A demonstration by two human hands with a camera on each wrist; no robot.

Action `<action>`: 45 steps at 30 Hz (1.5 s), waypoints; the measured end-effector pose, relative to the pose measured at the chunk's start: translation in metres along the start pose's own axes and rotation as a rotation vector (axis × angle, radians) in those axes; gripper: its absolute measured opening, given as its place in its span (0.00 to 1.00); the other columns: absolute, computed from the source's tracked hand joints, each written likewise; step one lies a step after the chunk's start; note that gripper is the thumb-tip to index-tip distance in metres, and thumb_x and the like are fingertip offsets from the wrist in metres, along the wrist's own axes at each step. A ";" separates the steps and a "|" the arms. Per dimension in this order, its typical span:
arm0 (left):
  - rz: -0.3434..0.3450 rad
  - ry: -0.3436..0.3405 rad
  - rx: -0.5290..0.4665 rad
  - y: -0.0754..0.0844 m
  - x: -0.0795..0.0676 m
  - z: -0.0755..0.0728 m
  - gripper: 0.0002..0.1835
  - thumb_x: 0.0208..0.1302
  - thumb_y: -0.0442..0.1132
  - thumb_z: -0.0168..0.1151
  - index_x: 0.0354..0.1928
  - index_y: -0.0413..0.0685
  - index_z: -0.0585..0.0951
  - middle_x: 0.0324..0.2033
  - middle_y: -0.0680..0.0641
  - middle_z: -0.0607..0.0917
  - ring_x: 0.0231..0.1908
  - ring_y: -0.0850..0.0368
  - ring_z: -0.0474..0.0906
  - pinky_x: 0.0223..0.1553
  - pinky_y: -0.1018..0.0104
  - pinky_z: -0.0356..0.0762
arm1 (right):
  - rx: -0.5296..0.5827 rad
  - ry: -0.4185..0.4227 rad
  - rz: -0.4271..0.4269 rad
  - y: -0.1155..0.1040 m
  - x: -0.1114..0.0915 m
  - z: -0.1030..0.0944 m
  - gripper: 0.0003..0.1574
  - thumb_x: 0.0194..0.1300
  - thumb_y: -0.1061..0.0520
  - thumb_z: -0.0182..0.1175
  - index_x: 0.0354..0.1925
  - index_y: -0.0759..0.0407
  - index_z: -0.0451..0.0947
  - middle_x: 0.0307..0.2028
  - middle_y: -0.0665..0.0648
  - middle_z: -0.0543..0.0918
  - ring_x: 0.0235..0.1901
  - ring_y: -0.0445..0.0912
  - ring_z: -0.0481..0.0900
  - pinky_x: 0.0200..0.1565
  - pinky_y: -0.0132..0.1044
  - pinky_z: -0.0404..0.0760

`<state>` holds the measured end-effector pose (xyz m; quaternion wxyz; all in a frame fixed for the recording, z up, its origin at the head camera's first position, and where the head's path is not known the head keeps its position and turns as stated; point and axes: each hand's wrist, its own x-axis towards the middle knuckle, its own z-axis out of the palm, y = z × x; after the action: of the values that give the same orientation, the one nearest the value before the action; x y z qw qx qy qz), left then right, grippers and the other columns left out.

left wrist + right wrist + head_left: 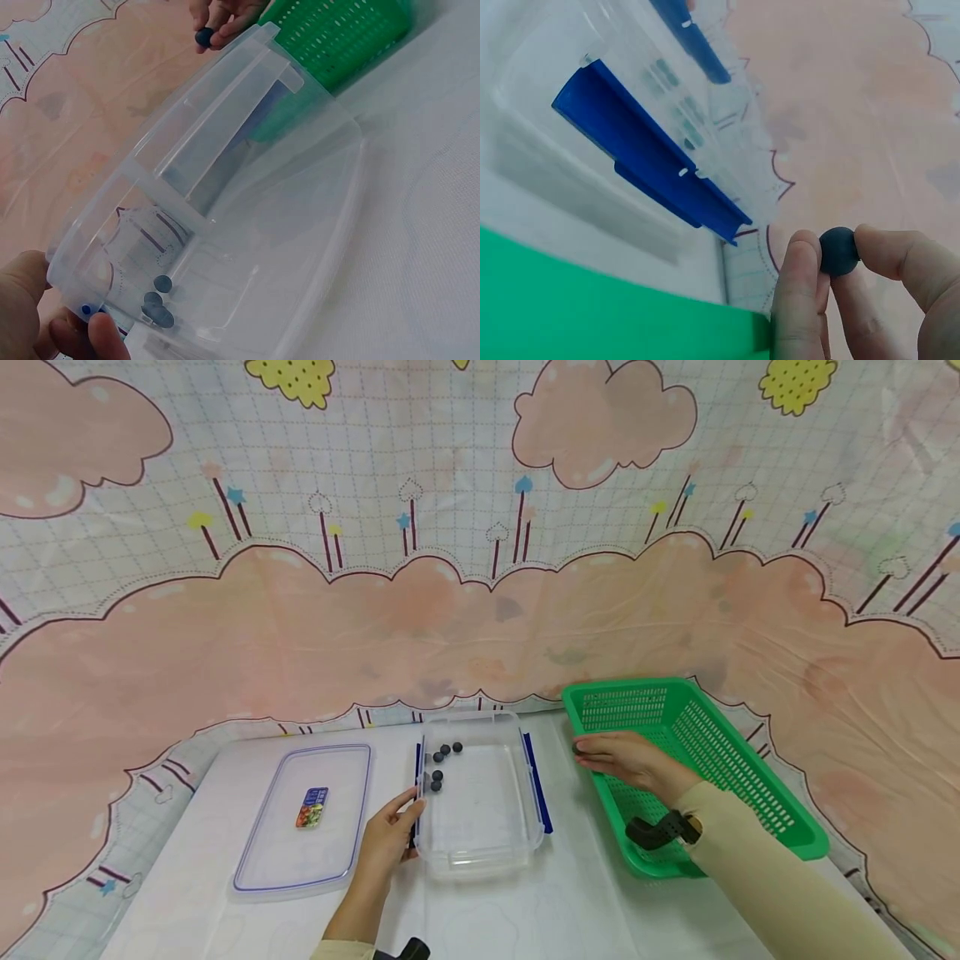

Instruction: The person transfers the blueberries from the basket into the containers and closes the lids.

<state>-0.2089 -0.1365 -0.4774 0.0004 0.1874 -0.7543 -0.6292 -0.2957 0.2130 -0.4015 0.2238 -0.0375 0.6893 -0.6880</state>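
Observation:
My right hand [626,760] is over the left rim of the green basket [750,768]. Its thumb and fingers pinch a small dark blue-grey ball [839,251]. The left hand [390,833] grips the left side of a clear plastic container [483,814], thumb at the rim and fingers below it. Several like balls [438,757] lie inside the container along its left side; the left wrist view shows some of them [163,283] near that hand. Blue locking flaps [622,135] hang open on the container's two long sides.
A clear lid [262,852] with a blue-edged seal lies left of the container and bears a colourful label [312,807]. White cloth covers the table [187,885]. A patterned curtain [420,635] hangs behind. The basket's raised wall stands right of the container.

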 end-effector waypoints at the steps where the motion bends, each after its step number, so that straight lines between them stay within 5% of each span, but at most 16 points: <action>1: -0.001 0.000 0.000 0.000 0.000 0.000 0.25 0.68 0.47 0.61 0.64 0.49 0.76 0.33 0.49 0.71 0.27 0.60 0.63 0.21 0.71 0.77 | 0.003 -0.007 -0.001 -0.001 0.001 0.001 0.33 0.72 0.66 0.53 0.67 0.82 0.55 0.44 0.53 0.83 0.42 0.38 0.84 0.55 0.35 0.81; 17: -0.020 -0.003 0.004 -0.001 0.001 0.000 0.25 0.69 0.49 0.61 0.65 0.51 0.76 0.38 0.46 0.74 0.29 0.58 0.66 0.21 0.72 0.77 | 0.062 -0.014 0.012 -0.003 0.020 0.022 0.29 0.71 0.70 0.50 0.66 0.84 0.57 0.37 0.53 0.84 0.40 0.41 0.85 0.49 0.31 0.83; 37: -0.008 -0.004 -0.007 0.001 0.001 -0.001 0.25 0.69 0.47 0.61 0.65 0.49 0.76 0.33 0.49 0.71 0.25 0.61 0.61 0.20 0.72 0.76 | 0.083 -0.007 0.079 0.002 0.042 0.047 0.26 0.68 0.70 0.55 0.61 0.82 0.66 0.35 0.54 0.85 0.36 0.43 0.85 0.45 0.33 0.85; 45: -0.021 -0.006 -0.002 0.001 0.001 0.000 0.24 0.69 0.47 0.61 0.65 0.50 0.76 0.34 0.49 0.71 0.26 0.60 0.62 0.21 0.72 0.77 | 0.061 -0.010 0.133 0.003 0.049 0.063 0.24 0.69 0.69 0.54 0.60 0.80 0.67 0.42 0.61 0.82 0.37 0.44 0.83 0.48 0.35 0.84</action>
<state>-0.2104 -0.1368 -0.4768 -0.0083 0.1936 -0.7515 -0.6306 -0.3163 0.1372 -0.4138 0.2734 0.0117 0.6678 -0.6922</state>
